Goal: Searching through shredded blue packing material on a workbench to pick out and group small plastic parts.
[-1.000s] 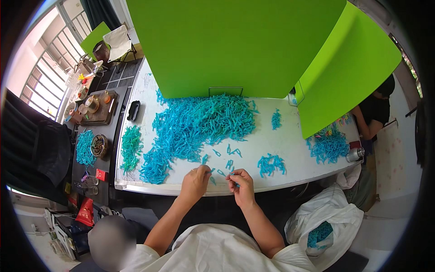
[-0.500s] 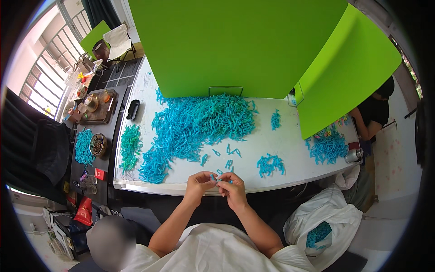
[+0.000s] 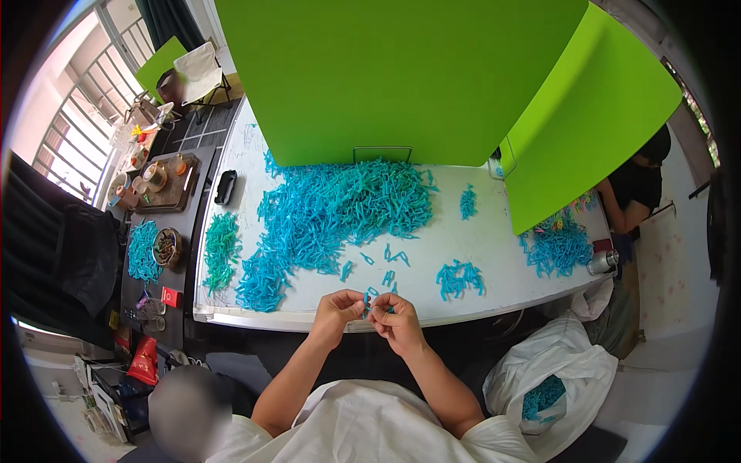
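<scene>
At the near edge of the white table, my left hand [image 3: 340, 314] pinches a small, slim blue plastic clip piece [image 3: 366, 299], held upright between thumb and fingertips. Close beside it, my right hand [image 3: 397, 319] is closed too, with a bit of blue plastic [image 3: 390, 310] showing among its fingers. The fingertips of both hands nearly meet, and what lies between them is partly hidden. Just beyond the hands lie several loose blue clip pieces [image 3: 388, 276]. A large heap of the same pieces [image 3: 332, 212] spreads behind them.
Smaller piles include a greenish one [image 3: 222, 251] at left and a blue one [image 3: 460, 279] at right. Green panels [image 3: 401, 85] stand across the table's back. Another person [image 3: 637, 193] sits at far right. A white sack [image 3: 556, 370] of blue pieces stands at lower right.
The blue piece in my left hand now stands more upright and shows more. My right hand has shifted slightly, its fingertips still close to the left ones.
</scene>
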Motion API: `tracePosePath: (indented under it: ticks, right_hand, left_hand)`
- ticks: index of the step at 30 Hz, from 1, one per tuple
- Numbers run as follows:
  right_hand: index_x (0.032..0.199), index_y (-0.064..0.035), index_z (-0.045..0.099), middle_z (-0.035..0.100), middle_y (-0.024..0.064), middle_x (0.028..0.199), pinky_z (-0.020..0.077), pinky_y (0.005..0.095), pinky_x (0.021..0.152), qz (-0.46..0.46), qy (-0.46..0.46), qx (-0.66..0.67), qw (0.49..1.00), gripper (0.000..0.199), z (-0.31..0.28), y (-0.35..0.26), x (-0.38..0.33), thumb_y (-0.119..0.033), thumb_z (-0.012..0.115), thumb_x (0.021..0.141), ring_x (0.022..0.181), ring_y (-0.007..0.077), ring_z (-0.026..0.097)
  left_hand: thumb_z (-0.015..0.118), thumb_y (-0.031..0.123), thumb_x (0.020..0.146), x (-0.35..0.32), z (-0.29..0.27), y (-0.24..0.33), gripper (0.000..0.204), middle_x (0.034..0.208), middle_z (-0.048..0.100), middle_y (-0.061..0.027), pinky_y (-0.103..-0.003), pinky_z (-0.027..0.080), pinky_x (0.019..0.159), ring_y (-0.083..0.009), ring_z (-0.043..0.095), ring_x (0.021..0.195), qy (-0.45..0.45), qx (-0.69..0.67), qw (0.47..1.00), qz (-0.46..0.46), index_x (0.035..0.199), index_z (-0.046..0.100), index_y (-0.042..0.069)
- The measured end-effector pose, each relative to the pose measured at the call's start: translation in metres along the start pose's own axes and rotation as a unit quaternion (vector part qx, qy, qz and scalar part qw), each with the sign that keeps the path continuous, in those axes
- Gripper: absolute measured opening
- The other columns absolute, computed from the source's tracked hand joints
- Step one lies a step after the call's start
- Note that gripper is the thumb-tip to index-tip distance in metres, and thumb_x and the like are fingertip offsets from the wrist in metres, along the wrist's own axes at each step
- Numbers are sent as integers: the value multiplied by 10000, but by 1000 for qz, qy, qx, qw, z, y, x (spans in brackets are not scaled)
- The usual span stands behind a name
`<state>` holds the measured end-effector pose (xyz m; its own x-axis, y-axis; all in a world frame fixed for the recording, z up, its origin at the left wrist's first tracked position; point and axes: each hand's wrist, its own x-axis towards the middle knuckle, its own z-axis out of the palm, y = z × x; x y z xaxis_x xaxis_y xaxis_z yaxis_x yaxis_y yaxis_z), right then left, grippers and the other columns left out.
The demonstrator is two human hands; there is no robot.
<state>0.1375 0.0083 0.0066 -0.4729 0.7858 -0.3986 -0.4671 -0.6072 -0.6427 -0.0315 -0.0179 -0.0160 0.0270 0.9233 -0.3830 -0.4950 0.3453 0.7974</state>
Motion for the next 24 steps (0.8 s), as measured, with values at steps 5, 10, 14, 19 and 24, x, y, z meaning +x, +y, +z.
tracePosePath:
  ticks: [5, 10, 14, 19, 24]
  right_hand:
    - [887, -17, 578, 622, 91, 732, 345, 198, 441, 18, 8, -46, 999, 74, -1, -7, 2, 2, 641, 854, 507, 83, 498]
    - [817, -19, 553, 607, 92, 697, 327, 205, 441, 11, 32, -120, 992, 92, 3, -3, 5, 40, 624, 814, 500, 81, 473]
    - [818, -28, 542, 600, 96, 710, 325, 216, 445, -46, 61, -180, 981, 120, 9, 6, 3, 66, 617, 814, 495, 87, 456]
    - [829, -47, 534, 553, 31, 700, 327, 225, 466, 48, 100, -13, 994, 135, -19, 14, 20, 76, 568, 782, 534, 86, 458]
    - [870, -37, 548, 572, 38, 737, 337, 222, 475, -105, 150, -73, 980, 131, -8, 7, 19, 67, 595, 805, 543, 78, 467]
  left_hand:
    - [679, -25, 845, 1, 0, -3, 33, 816, 681, -48, -234, 474, 675, -91, 603, 720, 16, 19, 999, 24, 869, 672, -3]
    - [680, -82, 789, 5, 3, -2, 96, 739, 667, -45, -229, 467, 617, -87, 594, 661, 42, 54, 997, 32, 762, 658, 7]
    - [677, -112, 767, 5, 11, -7, 129, 724, 671, -59, -232, 477, 599, -95, 607, 656, 93, 69, 991, 61, 722, 643, 4]
    - [713, -88, 751, -11, 48, -4, 135, 709, 656, -48, -244, 496, 612, -99, 612, 662, 99, 180, 974, 98, 702, 633, 8]
    - [683, -69, 793, 20, 58, 8, 97, 761, 658, -57, -238, 508, 654, -107, 628, 725, 155, 245, 943, 162, 881, 657, -36]
